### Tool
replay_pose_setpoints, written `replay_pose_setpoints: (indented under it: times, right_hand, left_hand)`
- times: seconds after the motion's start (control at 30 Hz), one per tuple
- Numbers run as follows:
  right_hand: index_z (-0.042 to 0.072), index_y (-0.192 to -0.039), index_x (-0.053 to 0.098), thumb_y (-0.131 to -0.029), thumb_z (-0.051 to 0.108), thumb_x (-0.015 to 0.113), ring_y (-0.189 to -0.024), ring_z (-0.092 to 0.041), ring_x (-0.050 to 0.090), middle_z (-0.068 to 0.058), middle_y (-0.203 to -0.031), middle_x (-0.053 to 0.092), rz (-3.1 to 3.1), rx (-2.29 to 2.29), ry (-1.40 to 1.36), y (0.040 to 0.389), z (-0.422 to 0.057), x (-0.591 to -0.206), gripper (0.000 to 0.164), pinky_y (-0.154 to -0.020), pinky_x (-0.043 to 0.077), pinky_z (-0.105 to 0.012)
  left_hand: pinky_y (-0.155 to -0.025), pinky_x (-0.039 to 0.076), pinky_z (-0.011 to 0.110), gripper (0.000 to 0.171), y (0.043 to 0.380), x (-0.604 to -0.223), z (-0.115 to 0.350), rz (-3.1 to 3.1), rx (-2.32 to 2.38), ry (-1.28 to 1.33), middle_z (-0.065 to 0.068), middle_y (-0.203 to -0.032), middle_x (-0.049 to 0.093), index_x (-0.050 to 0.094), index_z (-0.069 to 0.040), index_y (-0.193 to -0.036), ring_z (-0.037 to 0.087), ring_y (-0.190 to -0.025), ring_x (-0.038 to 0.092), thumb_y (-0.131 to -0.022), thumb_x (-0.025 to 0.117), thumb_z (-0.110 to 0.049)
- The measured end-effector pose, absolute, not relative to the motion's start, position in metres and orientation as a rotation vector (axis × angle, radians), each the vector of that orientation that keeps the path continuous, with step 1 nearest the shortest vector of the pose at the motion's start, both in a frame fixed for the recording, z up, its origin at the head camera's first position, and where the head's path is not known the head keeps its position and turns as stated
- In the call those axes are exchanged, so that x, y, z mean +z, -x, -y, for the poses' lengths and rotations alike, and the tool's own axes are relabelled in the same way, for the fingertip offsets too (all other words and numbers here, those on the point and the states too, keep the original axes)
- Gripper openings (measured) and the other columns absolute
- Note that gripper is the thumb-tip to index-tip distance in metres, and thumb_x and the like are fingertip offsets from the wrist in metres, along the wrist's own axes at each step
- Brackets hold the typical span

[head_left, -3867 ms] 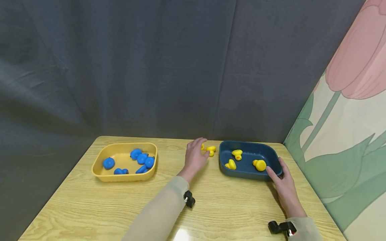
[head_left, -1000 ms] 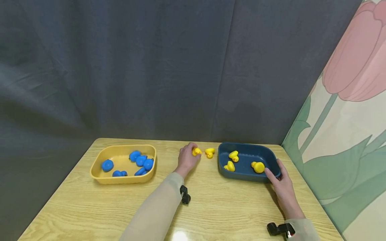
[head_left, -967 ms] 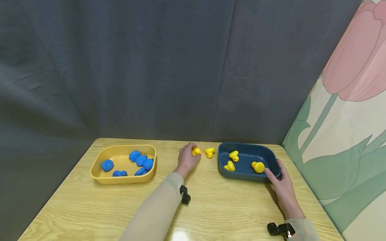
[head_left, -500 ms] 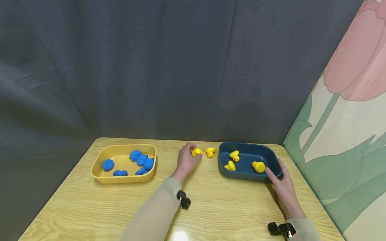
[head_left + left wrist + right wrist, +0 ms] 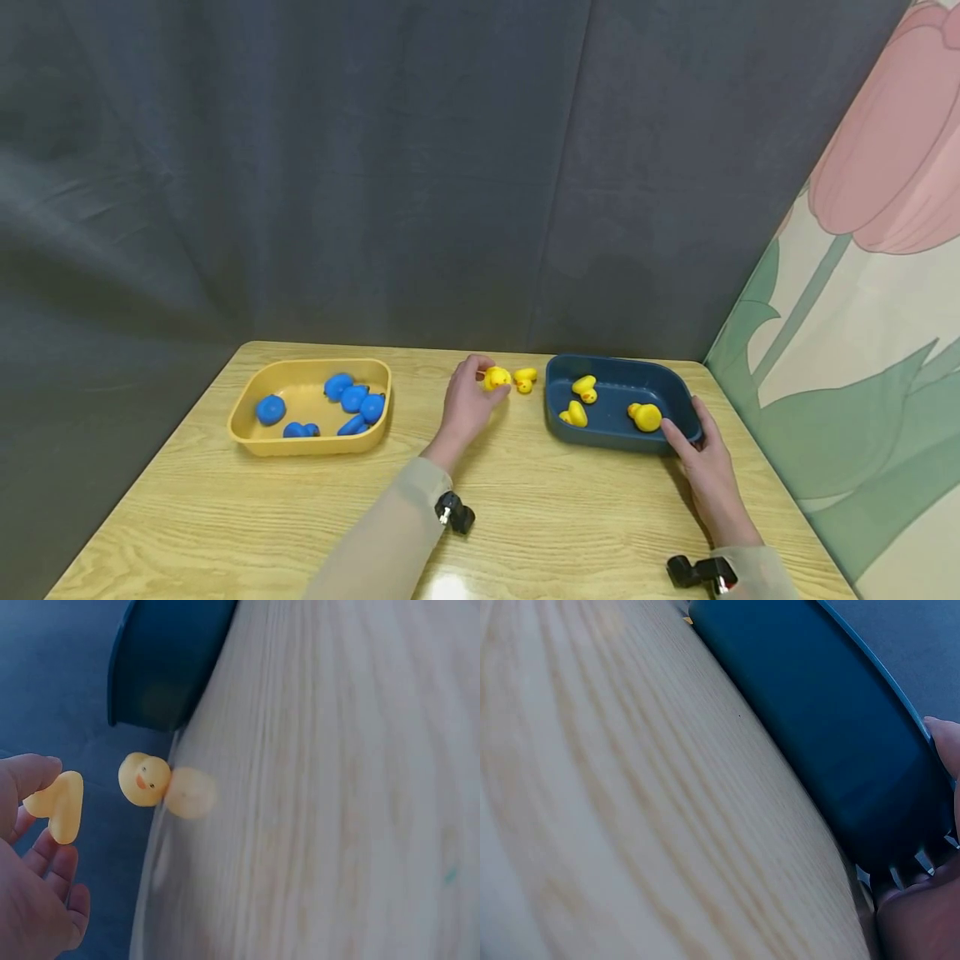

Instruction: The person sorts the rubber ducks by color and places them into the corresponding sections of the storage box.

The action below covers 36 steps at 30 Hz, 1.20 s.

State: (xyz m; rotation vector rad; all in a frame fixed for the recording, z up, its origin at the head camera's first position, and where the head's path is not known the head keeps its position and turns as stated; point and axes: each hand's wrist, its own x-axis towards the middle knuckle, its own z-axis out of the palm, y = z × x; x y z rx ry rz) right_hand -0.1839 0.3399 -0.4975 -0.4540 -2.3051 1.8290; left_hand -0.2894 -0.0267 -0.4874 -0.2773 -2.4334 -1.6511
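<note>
Between the thumb and fingers of my left hand [image 5: 467, 406] is a yellow rubber duck [image 5: 498, 378], pinched near the table's back edge. The left wrist view shows this duck [image 5: 67, 808] just off the tabletop. Close to its right stands another rubber duck [image 5: 525, 380], untouched. My right hand [image 5: 708, 471] grips the right end of the dark blue tray [image 5: 611, 437], thumb over the rim and fingers along the outer wall. Inside that tray lie three yellow ducks, one of them a duck [image 5: 647, 417] near my right thumb.
On the left of the wooden table [image 5: 247, 517] stands a yellow tray [image 5: 311, 446] holding several blue ducks [image 5: 354, 399]. A dark grey curtain [image 5: 420, 183] hangs behind the table, and a flower-patterned wall [image 5: 847, 392] borders it on the right.
My left hand has closed on the yellow duck, lifted it slightly and moved it a little to the right, toward the other loose duck. My right hand keeps its hold on the tray.
</note>
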Motion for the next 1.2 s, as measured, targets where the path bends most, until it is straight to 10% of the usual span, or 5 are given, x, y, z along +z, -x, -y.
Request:
replay_pose_setpoints:
  times: [1.2]
  right_hand:
    - [0.031, -0.179, 0.0, -0.112, 0.042, 0.066, -0.169, -0.031, 0.0, -0.001, -0.184, -0.007, 2.322, 1.795, 0.431, 0.182, -0.339, -0.498, 0.094, -0.134, 0.013, -0.033]
  left_hand:
    - [-0.109, 0.047, 0.044, 0.043, 0.248, -0.464, -0.037, 2.443, -1.528, 0.624, -0.002, -0.134, 0.07, 0.068, -0.017, -0.137, 0.031, -0.127, 0.06, -0.099, 0.087, -0.022]
